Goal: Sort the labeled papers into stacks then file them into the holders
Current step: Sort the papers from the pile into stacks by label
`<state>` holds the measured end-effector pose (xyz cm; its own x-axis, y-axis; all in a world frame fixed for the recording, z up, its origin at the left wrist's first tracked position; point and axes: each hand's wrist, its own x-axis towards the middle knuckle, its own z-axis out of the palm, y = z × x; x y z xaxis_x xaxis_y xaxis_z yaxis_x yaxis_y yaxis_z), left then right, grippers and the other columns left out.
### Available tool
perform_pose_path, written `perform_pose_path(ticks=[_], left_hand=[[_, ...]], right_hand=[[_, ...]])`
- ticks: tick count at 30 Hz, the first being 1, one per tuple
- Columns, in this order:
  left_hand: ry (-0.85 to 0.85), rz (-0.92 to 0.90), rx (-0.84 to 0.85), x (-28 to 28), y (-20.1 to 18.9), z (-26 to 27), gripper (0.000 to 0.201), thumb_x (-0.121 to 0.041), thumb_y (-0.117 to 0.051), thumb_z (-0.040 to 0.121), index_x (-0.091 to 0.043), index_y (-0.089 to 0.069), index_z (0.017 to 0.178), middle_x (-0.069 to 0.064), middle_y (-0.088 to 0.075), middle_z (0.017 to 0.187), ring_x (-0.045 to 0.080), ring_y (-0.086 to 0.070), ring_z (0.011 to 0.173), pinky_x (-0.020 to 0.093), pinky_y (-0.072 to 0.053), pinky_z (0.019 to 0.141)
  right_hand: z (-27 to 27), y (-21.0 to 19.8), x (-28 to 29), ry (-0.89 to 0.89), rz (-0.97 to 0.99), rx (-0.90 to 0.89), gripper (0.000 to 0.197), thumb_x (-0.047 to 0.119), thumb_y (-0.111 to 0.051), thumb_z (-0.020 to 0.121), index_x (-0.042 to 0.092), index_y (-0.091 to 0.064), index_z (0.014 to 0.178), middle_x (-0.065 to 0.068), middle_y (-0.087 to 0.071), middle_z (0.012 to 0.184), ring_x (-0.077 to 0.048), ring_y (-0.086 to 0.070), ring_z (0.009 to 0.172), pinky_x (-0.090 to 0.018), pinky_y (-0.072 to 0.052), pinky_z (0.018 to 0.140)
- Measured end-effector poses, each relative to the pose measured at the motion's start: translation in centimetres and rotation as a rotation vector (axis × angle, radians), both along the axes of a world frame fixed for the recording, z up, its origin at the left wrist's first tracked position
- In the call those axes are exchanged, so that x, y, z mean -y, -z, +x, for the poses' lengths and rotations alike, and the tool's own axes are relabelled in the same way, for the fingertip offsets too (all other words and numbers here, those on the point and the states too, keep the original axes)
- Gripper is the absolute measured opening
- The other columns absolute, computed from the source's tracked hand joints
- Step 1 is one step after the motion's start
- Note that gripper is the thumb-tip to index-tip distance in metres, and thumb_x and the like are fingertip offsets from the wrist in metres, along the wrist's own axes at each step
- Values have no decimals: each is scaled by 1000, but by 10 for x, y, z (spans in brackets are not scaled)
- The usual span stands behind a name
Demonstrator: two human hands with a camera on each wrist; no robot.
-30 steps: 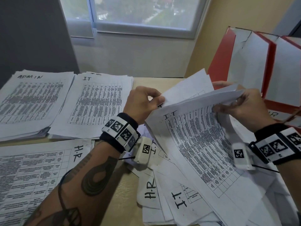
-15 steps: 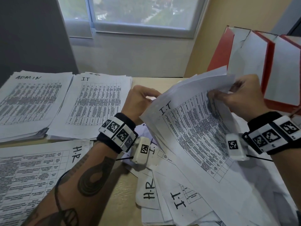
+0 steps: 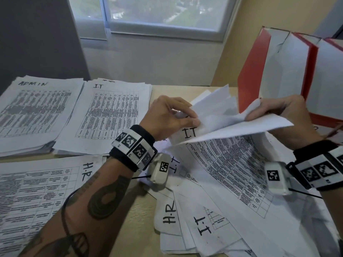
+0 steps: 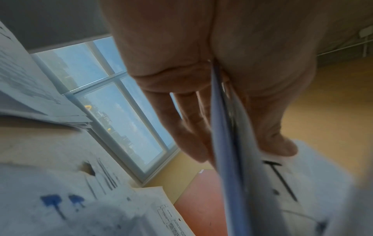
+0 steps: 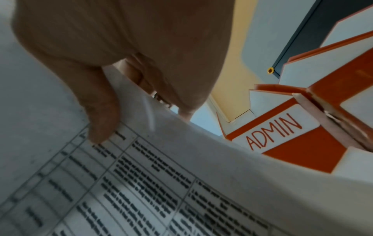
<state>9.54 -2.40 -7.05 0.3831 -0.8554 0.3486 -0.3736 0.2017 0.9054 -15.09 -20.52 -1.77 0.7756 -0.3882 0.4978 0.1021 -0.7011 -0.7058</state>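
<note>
left hand (image 3: 168, 115): thumb and fingers pinching the near corner of a lifted I.T sheet (image 3: 219, 145)
right hand (image 3: 284, 110): clamped on that sheet's far edge; probably a few sheets, hard to tell
loose pile (image 3: 204, 229): underneath, unsorted
sorted stacks: ADMIN stack (image 3: 33, 112); I.T stack (image 3: 111, 114); H.R stack (image 3: 37, 197); all on the left of the table (image 3: 133, 219)
holders (image 3: 278, 71): red, upright at the right; one reads ADMIN (image 5: 274, 132)

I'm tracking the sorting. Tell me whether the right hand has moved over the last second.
Yes. The right hand has risen and shifted toward the red holders, lifting its edge of the I.T sheet.
</note>
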Motion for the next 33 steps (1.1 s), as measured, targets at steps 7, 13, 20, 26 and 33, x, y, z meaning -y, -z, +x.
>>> perform_pose_path(ticks=[7, 13, 20, 26, 33], left_hand=[[-122, 320, 98, -2, 0, 9, 37, -58, -86, 73, -28, -83, 94, -11, -79, 102, 7, -72, 103, 37, -57, 97], [-231, 414, 145, 0, 3, 10, 52, -24, -100, 62, -24, -76, 109, -2, -73, 114, 15, -69, 106, 35, -58, 99], [-298, 373, 228, -1, -4, 9, 13, -36, -87, 82, -25, -79, 80, -8, -75, 80, 10, -71, 82, 20, -53, 65], [-229, 226, 204, -2, -9, 3, 14, -29, -76, 93, -23, -83, 83, -5, -77, 74, 21, -73, 77, 37, -60, 74], [-104, 57, 147, -6, -7, 2, 22, -35, -85, 75, -16, -86, 86, -4, -80, 80, 21, -74, 70, 44, -63, 63]], right_hand=[[-33, 7, -4, -127, 334, 48, 23, 0, -81, 61, 18, -67, 54, -17, -58, 64, -32, -64, 67, -46, -52, 77], [-43, -1, 8, -82, 475, 68, 74, 57, -96, 50, 18, -63, 104, -6, -64, 62, -26, -67, 62, -35, -61, 85], [-49, -2, 17, 2, 176, -85, 56, 58, -96, 55, 8, -80, 75, -11, -77, 115, -34, -68, 120, -40, -60, 92], [-32, -2, 11, 96, 139, -107, 52, 48, -92, 63, 7, -78, 92, -13, -69, 126, -3, -69, 92, -16, -55, 79], [-8, 0, 11, 384, 153, -17, 24, 9, -93, 73, 18, -78, 90, 17, -78, 82, -2, -74, 71, -21, -58, 61]])
